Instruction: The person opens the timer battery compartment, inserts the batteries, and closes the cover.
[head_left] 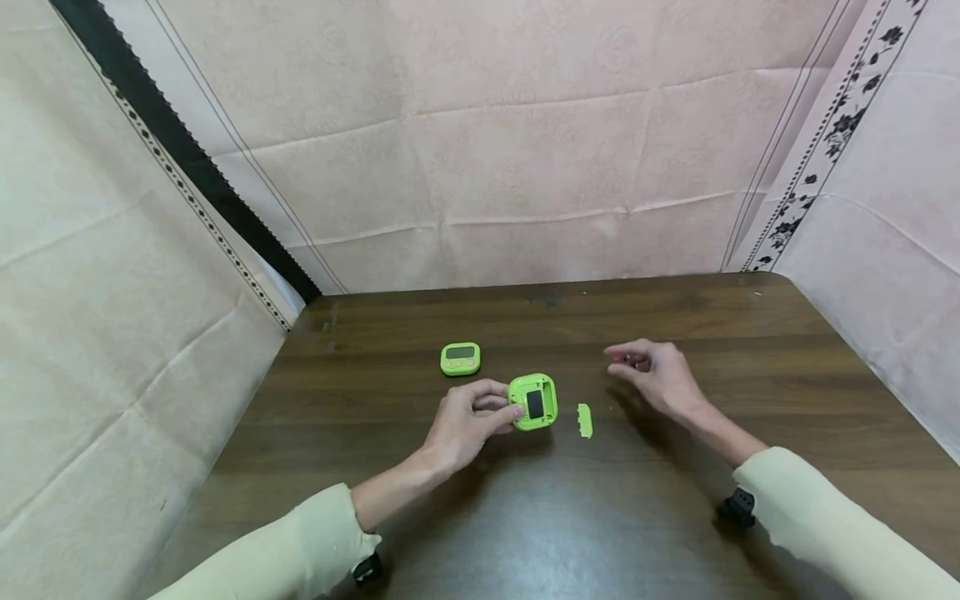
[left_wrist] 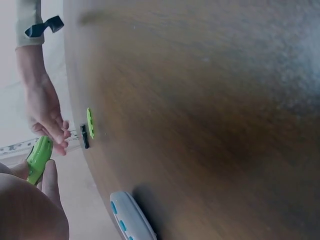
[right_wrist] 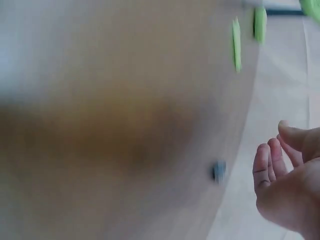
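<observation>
My left hand (head_left: 467, 421) pinches a bright green device (head_left: 545, 401) between thumb and fingers, its open recess and dark panel facing up. The same green device (left_wrist: 39, 159) appears edge-on in the left wrist view. A thin green cover piece (head_left: 585, 421) lies on the table just right of it. Over the table farther right, my right hand (head_left: 663, 379) has its fingers relaxed and slightly bent, thumb apart from the fingertips in the right wrist view. Near it lies a small dark object (right_wrist: 219, 171), which also shows as a black piece (left_wrist: 84, 136) beside the cover.
Another green device (head_left: 461, 358) with a grey screen and pink buttons lies behind my left hand. In the left wrist view a pale case (left_wrist: 131, 217) with blue buttons sits low. Cloth (head_left: 525, 167) hangs behind the wooden table (head_left: 375, 333) and at both sides.
</observation>
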